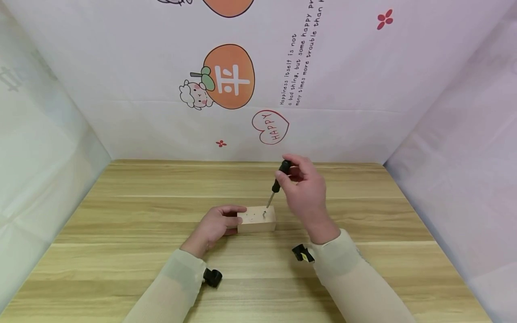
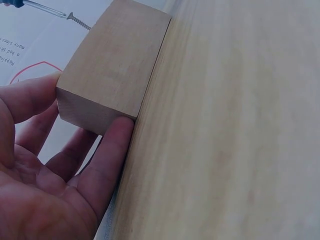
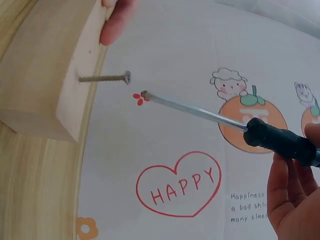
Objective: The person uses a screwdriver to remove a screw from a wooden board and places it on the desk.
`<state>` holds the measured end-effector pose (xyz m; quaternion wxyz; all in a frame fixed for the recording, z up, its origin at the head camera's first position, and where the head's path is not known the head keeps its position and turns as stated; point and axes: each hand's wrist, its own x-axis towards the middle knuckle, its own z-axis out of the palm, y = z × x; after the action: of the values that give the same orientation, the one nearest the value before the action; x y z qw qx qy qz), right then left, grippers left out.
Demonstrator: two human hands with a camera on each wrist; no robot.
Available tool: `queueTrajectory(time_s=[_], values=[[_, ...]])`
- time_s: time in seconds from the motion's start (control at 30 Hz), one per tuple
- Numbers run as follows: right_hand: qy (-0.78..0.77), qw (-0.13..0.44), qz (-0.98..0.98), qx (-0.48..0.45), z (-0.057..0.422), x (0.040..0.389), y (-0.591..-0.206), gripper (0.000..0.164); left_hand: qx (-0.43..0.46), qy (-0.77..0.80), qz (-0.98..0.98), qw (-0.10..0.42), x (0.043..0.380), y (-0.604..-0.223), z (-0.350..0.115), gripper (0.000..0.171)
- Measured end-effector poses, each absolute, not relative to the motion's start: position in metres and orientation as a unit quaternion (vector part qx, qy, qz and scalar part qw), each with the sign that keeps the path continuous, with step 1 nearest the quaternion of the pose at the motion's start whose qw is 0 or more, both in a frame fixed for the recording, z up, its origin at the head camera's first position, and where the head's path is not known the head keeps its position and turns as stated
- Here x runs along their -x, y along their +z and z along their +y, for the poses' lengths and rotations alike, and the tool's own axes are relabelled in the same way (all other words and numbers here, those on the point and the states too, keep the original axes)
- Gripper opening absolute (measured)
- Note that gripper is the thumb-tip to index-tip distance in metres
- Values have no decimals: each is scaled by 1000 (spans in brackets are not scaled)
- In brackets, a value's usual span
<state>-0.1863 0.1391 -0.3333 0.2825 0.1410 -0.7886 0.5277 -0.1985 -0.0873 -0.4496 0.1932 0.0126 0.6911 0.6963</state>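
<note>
A small pale wooden block (image 1: 256, 219) lies on the table, with a screw (image 3: 106, 78) standing partly out of its top face. My left hand (image 1: 216, 224) grips the block's left end between thumb and fingers (image 2: 107, 150); the block (image 2: 116, 65) fills the left wrist view. Above it my right hand (image 1: 305, 188) holds a black-handled screwdriver (image 1: 278, 181), tilted, with its tip (image 3: 145, 94) a short gap from the screw head, not touching. In the right wrist view the block (image 3: 45, 75) sits at top left.
The wooden table (image 1: 363, 269) is walled on three sides by a white printed cloth backdrop (image 1: 258, 80). A black wrist-camera mount (image 1: 212, 277) sits on the left sleeve and another mount (image 1: 303, 254) on the right sleeve.
</note>
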Motion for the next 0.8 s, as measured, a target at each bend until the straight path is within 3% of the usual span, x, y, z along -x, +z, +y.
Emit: queueTrajectory(time_s=[0.2, 0.4, 0.63, 0.8], values=[[637, 199, -745, -14, 177, 206, -325, 43, -14, 700, 687, 195, 198, -450, -87, 31], [738, 77, -666, 76, 257, 236, -343, 39, -17, 700, 687, 195, 199, -451, -86, 30], [723, -91, -673, 125, 338, 235, -384, 46, -20, 688, 700, 192, 197, -451, -87, 29], [667, -156, -719, 115, 357, 228, -405, 52, -20, 689, 698, 193, 196, -448, -89, 29]])
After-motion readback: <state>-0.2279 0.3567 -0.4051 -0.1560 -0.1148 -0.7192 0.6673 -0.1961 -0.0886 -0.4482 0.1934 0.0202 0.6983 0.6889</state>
